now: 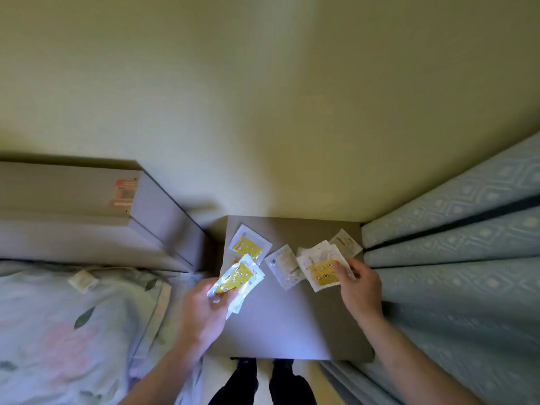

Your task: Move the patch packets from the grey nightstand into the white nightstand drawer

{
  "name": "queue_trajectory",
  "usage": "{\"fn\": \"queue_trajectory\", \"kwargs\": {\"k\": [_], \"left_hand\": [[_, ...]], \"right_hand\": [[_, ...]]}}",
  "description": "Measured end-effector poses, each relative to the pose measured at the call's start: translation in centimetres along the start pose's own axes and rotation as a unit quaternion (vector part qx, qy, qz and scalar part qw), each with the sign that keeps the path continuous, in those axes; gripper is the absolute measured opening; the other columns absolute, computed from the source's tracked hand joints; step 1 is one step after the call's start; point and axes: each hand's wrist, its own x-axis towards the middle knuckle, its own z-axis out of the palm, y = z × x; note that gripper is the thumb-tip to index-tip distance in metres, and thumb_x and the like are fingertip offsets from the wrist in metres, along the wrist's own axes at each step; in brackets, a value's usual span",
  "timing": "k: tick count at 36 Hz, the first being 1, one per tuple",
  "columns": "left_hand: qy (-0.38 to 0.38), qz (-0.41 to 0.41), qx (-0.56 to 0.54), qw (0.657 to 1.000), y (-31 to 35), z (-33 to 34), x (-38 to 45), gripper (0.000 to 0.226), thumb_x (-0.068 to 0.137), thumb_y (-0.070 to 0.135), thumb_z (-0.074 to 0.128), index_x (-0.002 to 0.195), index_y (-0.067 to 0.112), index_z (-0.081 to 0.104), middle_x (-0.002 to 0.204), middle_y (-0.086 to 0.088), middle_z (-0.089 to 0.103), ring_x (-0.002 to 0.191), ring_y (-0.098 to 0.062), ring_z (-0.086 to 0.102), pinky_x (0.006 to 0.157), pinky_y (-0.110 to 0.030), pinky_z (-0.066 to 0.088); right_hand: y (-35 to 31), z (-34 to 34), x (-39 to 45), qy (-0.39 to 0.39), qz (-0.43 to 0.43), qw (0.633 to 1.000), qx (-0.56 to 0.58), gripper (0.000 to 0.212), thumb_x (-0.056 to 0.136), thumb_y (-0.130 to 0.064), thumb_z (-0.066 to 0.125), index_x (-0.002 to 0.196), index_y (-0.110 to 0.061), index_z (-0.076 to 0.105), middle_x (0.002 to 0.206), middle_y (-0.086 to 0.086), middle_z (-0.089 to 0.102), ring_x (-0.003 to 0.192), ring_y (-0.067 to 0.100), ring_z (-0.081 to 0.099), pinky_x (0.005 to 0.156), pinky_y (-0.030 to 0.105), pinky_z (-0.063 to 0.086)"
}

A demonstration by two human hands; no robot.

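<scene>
Grey nightstand (280, 325) top: left hand (204, 308) clutching gathered packets (236, 280), right hand (361, 287) pinching a yellow packet (323, 273).

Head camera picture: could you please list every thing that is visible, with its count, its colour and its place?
grey nightstand: one, grey, centre, against the wall.
patch packets on the top: about six, white or clear, some with yellow print, spread along the far part.
patch packets in hand: a small bunch, white and yellow, held by the left hand.
headboard: one, grey, left.
bedding: floral, pale, lower left.
curtain: light blue, patterned, right.
left hand: grips the bunch.
right hand: pinches a yellow-printed packet on the top.
</scene>
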Motion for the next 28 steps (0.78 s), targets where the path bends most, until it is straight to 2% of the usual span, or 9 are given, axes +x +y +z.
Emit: {"fn": "queue_trajectory", "kwargs": {"k": [6,9,11,13,15,17,21,25,28], "left_hand": [[0.015,-0.019,0.008,1.000,5.1,-3.6,-7.9,0.022,0.077,0.031,0.081,0.068,0.023,0.063,0.060,0.003,0.066,0.058,-0.011,0.062,0.055,-0.031,0.050],[0.017,-0.021,-0.003,1.000,5.3,-4.7,-11.0,0.021,0.072,0.037,0.078,0.064,0.023,0.064,0.056,0.003,0.062,0.053,-0.013,0.058,0.056,-0.037,0.052],[0.045,-0.012,-0.011,0.999,5.0,-5.4,-13.3,0.028,0.070,0.042,0.082,0.065,0.021,0.065,0.055,0.002,0.059,0.051,-0.010,0.053,0.055,-0.038,0.049],[0.063,-0.005,-0.004,0.998,4.7,-6.0,-15.5,0.029,0.071,0.052,0.083,0.070,0.025,0.071,0.060,0.006,0.065,0.058,-0.011,0.060,0.059,-0.040,0.052],[0.096,-0.010,0.007,0.995,4.3,-6.5,-17.8,0.023,0.071,0.052,0.083,0.077,0.032,0.075,0.069,0.011,0.071,0.065,-0.005,0.064,0.065,-0.038,0.056],[0.138,-0.024,0.008,0.990,3.7,-6.8,-20.2,0.021,0.070,0.048,0.086,0.081,0.034,0.076,0.070,0.014,0.071,0.068,-0.003,0.064,0.067,-0.034,0.056],[0.181,-0.043,0.000,0.983,2.5,-7.1,-25.0,0.020,0.070,0.046,0.086,0.084,0.035,0.076,0.072,0.012,0.071,0.072,-0.003,0.064,0.066,-0.028,0.052],[0.222,-0.058,-0.032,0.973,1.0,-7.7,-29.6,0.019,0.071,0.048,0.085,0.079,0.035,0.074,0.071,0.013,0.071,0.074,-0.005,0.066,0.072,-0.037,0.055],[0.255,-0.066,-0.066,0.962,-0.3,-8.4,-33.6,0.017,0.073,0.048,0.085,0.075,0.037,0.073,0.067,0.015,0.069,0.068,-0.004,0.064,0.067,-0.033,0.053]], "right_hand": [[-2.7,-2.9,-7.5,-0.024,-0.022,0.999,-0.009,0.006,0.093,-0.016,0.073,0.093,-0.013,0.078,0.077,-0.009,0.074,0.067,-0.008,0.065,0.057,0.008,0.046],[-2.2,-3.5,-9.8,-0.063,-0.046,0.996,-0.033,0.011,0.092,-0.028,0.075,0.081,-0.024,0.075,0.070,-0.010,0.073,0.064,0.003,0.065,0.062,0.033,0.053],[-1.6,-3.8,-10.9,-0.095,-0.063,0.992,-0.052,0.016,0.087,-0.045,0.075,0.081,-0.030,0.074,0.070,-0.012,0.073,0.065,0.007,0.065,0.063,0.038,0.054],[-2.4,-3.9,-12.2,-0.120,-0.079,0.988,-0.059,0.018,0.083,-0.051,0.075,0.081,-0.033,0.074,0.070,-0.010,0.073,0.064,0.001,0.065,0.065,0.033,0.056],[-3.5,-3.8,-13.3,-0.157,-0.087,0.983,-0.046,0.013,0.087,-0.023,0.079,0.074,-0.023,0.074,0.069,0.001,0.072,0.057,-0.006,0.060,0.059,0.012,0.046],[-4.0,-3.9,-14.3,-0.200,-0.095,0.974,-0.041,0.006,0.087,-0.004,0.077,0.082,-0.006,0.075,0.075,0.014,0.070,0.057,-0.005,0.059,0.054,0.006,0.041],[-4.1,-4.1,-16.0,-0.260,-0.149,0.952,-0.066,0.007,0.088,-0.019,0.080,0.094,-0.018,0.077,0.090,-0.003,0.075,0.079,-0.005,0.066,0.063,0.007,0.047],[-5.5,-4.3,-19.0,-0.327,-0.193,0.922,-0.074,0.003,0.090,-0.024,0.077,0.093,-0.024,0.077,0.084,-0.009,0.076,0.080,0.001,0.070,0.066,0.016,0.053],[-6.6,-4.2,-22.2,-0.393,-0.215,0.892,-0.063,0.006,0.092,-0.022,0.074,0.097,-0.020,0.076,0.088,-0.008,0.077,0.082,0.005,0.073,0.068,0.016,0.056]]}}
